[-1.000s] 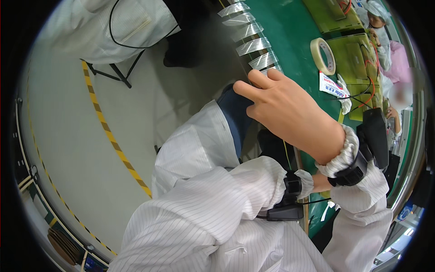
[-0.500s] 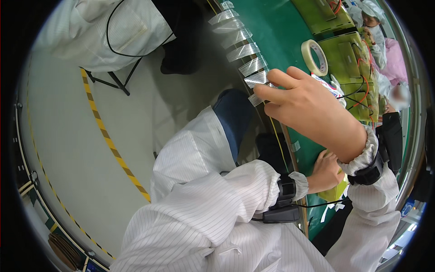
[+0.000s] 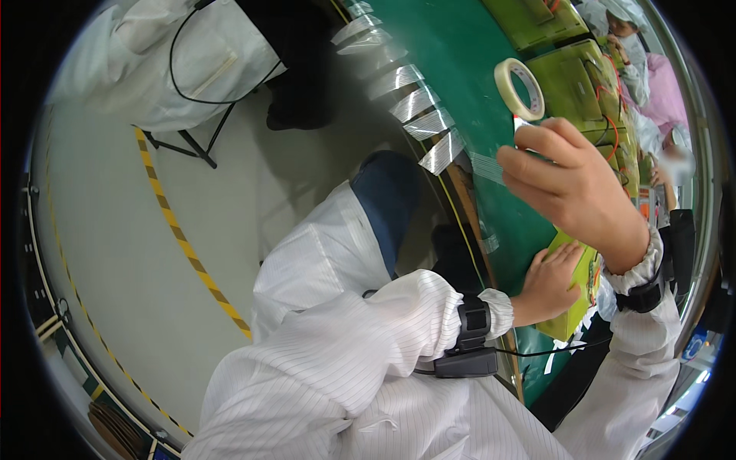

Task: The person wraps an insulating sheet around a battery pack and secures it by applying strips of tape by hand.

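Observation:
My right hand (image 3: 576,188) is raised over the green table top, its fingers pinching one end of a strip of clear striped tape (image 3: 486,167). The strip's free end points toward the table's edge. Closer to me, my left hand (image 3: 546,285) lies on a yellow-green wrapped block (image 3: 566,323), thumb apart and fingers stretched across its top. Part of the block is covered by that hand. A row of clear tape strips (image 3: 419,102) hangs along the left edge of the table, partly overhanging it.
A roll of cream tape (image 3: 504,83) stands beyond my right hand. Several yellow-green blocks (image 3: 563,77) with red and black wires line the far side. Another person (image 3: 625,31) works across the table. A person in a white coat (image 3: 222,54) is at the upper left.
My right hand has moved right, away from the table edge, with a strip of tape now in its fingers. More of the block under my left hand shows.

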The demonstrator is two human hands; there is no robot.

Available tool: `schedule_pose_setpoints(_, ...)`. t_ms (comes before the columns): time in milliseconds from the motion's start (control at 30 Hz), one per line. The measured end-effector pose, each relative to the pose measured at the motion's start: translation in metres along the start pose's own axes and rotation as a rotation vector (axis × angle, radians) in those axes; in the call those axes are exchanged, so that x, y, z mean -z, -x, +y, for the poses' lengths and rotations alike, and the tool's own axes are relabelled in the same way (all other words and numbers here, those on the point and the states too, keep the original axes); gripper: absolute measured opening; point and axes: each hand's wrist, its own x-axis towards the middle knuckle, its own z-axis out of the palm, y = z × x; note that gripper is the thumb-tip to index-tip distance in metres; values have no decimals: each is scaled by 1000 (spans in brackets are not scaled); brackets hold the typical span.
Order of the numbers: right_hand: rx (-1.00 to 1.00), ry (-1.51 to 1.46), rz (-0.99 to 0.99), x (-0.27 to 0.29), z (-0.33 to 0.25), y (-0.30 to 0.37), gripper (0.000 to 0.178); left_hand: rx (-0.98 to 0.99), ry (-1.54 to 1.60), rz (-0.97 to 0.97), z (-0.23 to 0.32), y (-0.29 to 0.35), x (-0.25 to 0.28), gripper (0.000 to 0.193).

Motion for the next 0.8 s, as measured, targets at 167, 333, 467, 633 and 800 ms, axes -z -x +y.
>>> schedule_pose_setpoints(167, -29, 0, 163, 11, -12, 32, 24, 78, -60, -164, 9, 0, 8, 61)
schedule_pose_setpoints(333, -662, -167, 126, 90, -22, 85, 19, -70, -72, 29, 2, 3, 4, 61)
schedule_pose_setpoints(467, -961, -594, 105, 85, -24, 172, 15, -62, -136, -36, -6, 2, 13, 63)
schedule_pose_setpoints(633, -1080, -832, 23, 62, -42, 240, 10, 1, -4, -106, -2, 2, 11, 62)
schedule_pose_setpoints(800, -1122, -947, 40, 40, -39, 250, 11, 29, 83, -139, 0, 3, 10, 59)
